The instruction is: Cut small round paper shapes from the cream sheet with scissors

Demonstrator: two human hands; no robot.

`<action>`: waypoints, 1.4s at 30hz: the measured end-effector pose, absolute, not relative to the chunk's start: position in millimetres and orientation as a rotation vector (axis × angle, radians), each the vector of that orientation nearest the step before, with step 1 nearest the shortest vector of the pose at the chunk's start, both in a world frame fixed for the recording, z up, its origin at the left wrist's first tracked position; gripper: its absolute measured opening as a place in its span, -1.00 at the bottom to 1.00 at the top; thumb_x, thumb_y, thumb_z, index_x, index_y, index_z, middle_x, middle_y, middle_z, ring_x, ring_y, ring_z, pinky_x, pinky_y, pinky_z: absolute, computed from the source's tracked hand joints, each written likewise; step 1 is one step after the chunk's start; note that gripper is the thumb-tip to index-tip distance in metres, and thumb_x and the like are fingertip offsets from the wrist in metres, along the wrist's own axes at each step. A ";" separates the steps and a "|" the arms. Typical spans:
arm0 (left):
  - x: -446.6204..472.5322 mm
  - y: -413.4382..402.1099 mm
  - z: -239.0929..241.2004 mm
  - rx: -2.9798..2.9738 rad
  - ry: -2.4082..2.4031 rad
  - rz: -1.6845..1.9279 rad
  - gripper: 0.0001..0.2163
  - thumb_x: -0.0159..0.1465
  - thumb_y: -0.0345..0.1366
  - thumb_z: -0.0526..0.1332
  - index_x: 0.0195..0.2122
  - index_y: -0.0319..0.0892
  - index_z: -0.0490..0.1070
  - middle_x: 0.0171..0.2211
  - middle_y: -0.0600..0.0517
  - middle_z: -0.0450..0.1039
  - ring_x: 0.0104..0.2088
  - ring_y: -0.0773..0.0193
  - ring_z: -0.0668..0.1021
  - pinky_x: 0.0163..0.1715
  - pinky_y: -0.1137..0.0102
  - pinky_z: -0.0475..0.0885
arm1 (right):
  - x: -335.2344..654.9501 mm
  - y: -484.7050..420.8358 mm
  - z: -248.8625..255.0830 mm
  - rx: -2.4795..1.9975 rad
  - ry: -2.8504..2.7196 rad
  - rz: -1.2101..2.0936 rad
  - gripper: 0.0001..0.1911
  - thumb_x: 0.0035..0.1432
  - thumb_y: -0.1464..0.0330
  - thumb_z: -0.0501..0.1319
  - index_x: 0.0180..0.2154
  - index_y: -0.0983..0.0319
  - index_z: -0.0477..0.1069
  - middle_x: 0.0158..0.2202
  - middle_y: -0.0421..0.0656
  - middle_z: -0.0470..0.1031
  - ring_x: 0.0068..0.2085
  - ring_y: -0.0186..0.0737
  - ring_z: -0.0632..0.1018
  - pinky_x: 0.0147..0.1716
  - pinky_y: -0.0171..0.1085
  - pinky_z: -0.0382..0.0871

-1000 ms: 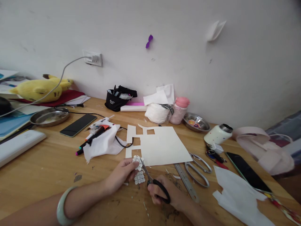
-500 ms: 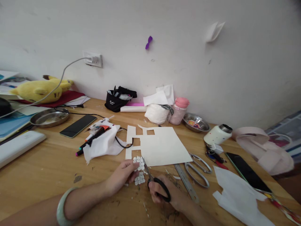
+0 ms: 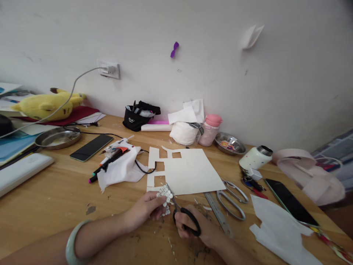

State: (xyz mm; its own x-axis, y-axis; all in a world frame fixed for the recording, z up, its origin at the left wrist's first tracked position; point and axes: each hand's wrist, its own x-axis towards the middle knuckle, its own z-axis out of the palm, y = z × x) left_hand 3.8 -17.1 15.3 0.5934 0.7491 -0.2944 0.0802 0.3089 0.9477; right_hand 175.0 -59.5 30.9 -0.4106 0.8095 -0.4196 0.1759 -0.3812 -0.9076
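Observation:
Between the thumb and fingers of my left hand point(image 3: 147, 207) is a small white paper cutout point(image 3: 165, 194) with a scalloped edge and dark drawn outlines. My right hand point(image 3: 193, 224) grips black-handled scissors point(image 3: 190, 220), fingers through the loops. The scissor blades point up and to the left, along the right edge of the cutout. Just beyond my hands lies a large cream sheet of card point(image 3: 193, 171) with rectangular notches cut along its left side. Small paper scraps point(image 3: 171, 244) are scattered on the wooden table point(image 3: 116, 228) below the scissors.
On the right lie a metal ruler point(image 3: 219, 213), grey-handled scissors point(image 3: 231, 200), torn white paper point(image 3: 278, 228) and a phone point(image 3: 291, 200). Markers point(image 3: 107, 165), a glue gun point(image 3: 118, 143) and crumpled white cloth or paper point(image 3: 121, 171) are on the left. Bottles and metal dishes stand farther back.
My left hand has turned the paper cutout, tilting it against the scissor blades. Its lower part is now more hidden by my fingers. My right hand has barely moved.

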 end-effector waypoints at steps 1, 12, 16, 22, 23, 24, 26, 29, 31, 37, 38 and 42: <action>3.9 -17.2 15.8 1.186 0.854 0.524 -0.64 0.05 0.02 0.09 -0.64 -0.19 0.22 -0.76 0.18 0.17 -0.70 0.44 0.14 -0.63 0.46 -0.04 | 175.4 -59.4 29.5 -1.324 -1.383 1.854 -0.51 -0.17 -0.04 0.14 -0.67 0.24 0.11 -0.73 -0.31 0.12 -0.67 -0.48 0.17 -0.66 -0.39 -0.06; 2.2 -14.0 13.8 1.128 0.957 0.642 -0.64 0.03 -0.01 0.12 -0.69 -0.17 0.14 -0.80 0.20 0.09 -0.70 0.45 0.11 -0.64 0.46 -0.06 | 176.6 -60.1 35.6 -1.334 -1.495 1.847 -0.59 -0.14 0.07 0.14 -0.68 0.25 0.12 -0.72 -0.29 0.15 -0.65 -0.45 0.20 -0.62 -0.39 0.01; 0.9 -13.2 13.1 1.180 0.941 0.632 -0.62 0.04 0.02 0.11 -0.67 -0.19 0.16 -0.77 0.19 0.10 -0.70 0.46 0.09 -0.65 0.47 -0.08 | 179.7 -59.4 26.8 -1.323 -1.578 1.823 -0.62 -0.08 0.11 0.11 -0.67 0.26 0.14 -0.72 -0.27 0.17 -0.66 -0.46 0.19 -0.64 -0.39 0.00; 0.1 -11.7 9.1 1.246 0.891 0.605 -0.61 0.06 0.04 0.09 -0.66 -0.18 0.16 -0.77 0.20 0.06 -0.71 0.47 0.08 -0.67 0.47 -0.08 | 181.0 -58.8 16.9 -1.255 -1.562 1.847 -0.60 -0.09 0.10 0.12 -0.68 0.26 0.13 -0.73 -0.27 0.18 -0.68 -0.46 0.20 -0.68 -0.41 -0.03; 0.1 -11.6 8.4 1.249 0.891 0.606 -0.61 0.07 0.05 0.09 -0.67 -0.18 0.15 -0.77 0.20 0.06 -0.72 0.47 0.08 -0.67 0.47 -0.08 | 180.9 -58.8 16.6 -1.258 -1.569 1.845 -0.60 -0.08 0.10 0.12 -0.69 0.26 0.13 -0.73 -0.27 0.18 -0.68 -0.46 0.20 -0.68 -0.41 -0.03; 0.2 -11.7 8.0 1.246 0.895 0.607 -0.60 0.07 0.05 0.09 -0.67 -0.18 0.15 -0.77 0.20 0.06 -0.72 0.47 0.08 -0.67 0.47 -0.08 | 180.9 -59.0 16.2 -1.266 -1.573 1.842 -0.60 -0.07 0.10 0.11 -0.69 0.26 0.13 -0.73 -0.27 0.18 -0.68 -0.47 0.19 -0.68 -0.41 -0.03; 0.3 -12.0 8.3 1.240 0.901 0.609 -0.61 0.06 0.04 0.10 -0.66 -0.18 0.15 -0.77 0.19 0.07 -0.71 0.47 0.08 -0.67 0.47 -0.08 | 181.2 -59.2 15.3 -1.287 -1.577 1.826 -0.60 -0.04 0.12 0.11 -0.68 0.26 0.13 -0.72 -0.27 0.18 -0.67 -0.47 0.19 -0.66 -0.41 -0.02; 0.7 -12.6 10.6 1.246 0.905 0.606 -0.61 0.07 0.04 0.09 -0.66 -0.18 0.14 -0.76 0.19 0.08 -0.70 0.47 0.08 -0.66 0.47 -0.07 | 182.1 -59.6 14.8 -1.291 -1.585 1.819 -0.60 -0.05 0.09 0.11 -0.66 0.26 0.14 -0.71 -0.27 0.19 -0.66 -0.47 0.19 -0.65 -0.41 -0.01; 1.2 -12.8 12.2 1.257 0.902 0.610 -0.61 0.07 0.04 0.09 -0.66 -0.18 0.14 -0.76 0.19 0.07 -0.70 0.46 0.09 -0.65 0.47 -0.06 | 182.2 -59.8 16.2 -1.288 -1.611 1.823 -0.58 -0.06 0.07 0.11 -0.67 0.26 0.14 -0.71 -0.27 0.19 -0.67 -0.47 0.18 -0.66 -0.40 -0.02; 2.8 -14.5 14.3 1.203 0.943 0.602 -0.62 0.06 0.05 0.07 -0.66 -0.17 0.14 -0.78 0.21 0.07 -0.70 0.44 0.11 -0.66 0.47 -0.04 | 179.2 -60.3 21.3 -1.323 -1.500 1.842 -0.59 -0.13 0.07 0.15 -0.68 0.26 0.13 -0.70 -0.27 0.19 -0.66 -0.47 0.20 -0.65 -0.40 -0.01; 2.9 -14.8 14.4 1.185 0.961 0.601 -0.62 0.06 0.05 0.06 -0.65 -0.17 0.15 -0.78 0.21 0.08 -0.70 0.44 0.11 -0.66 0.47 -0.04 | 178.6 -60.3 21.5 -1.313 -1.454 1.857 -0.59 -0.15 0.08 0.16 -0.68 0.25 0.12 -0.70 -0.28 0.19 -0.66 -0.47 0.21 -0.65 -0.40 0.00; 3.0 -15.8 14.8 1.227 0.964 0.582 -0.60 0.09 0.06 0.01 -0.64 -0.19 0.22 -0.78 0.19 0.11 -0.70 0.43 0.13 -0.65 0.47 -0.01 | 177.1 -59.3 22.7 -1.301 -1.365 1.862 -0.56 -0.18 0.04 0.17 -0.69 0.25 0.11 -0.72 -0.30 0.16 -0.69 -0.50 0.17 -0.70 -0.42 -0.06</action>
State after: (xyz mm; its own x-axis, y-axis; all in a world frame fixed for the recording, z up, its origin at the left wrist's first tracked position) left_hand 3.0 -15.8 14.8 0.4996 0.8146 -0.2946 0.1187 0.2726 0.9548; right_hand 177.1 -59.3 22.7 -0.4284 0.8071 -0.4062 0.1447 -0.3825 -0.9126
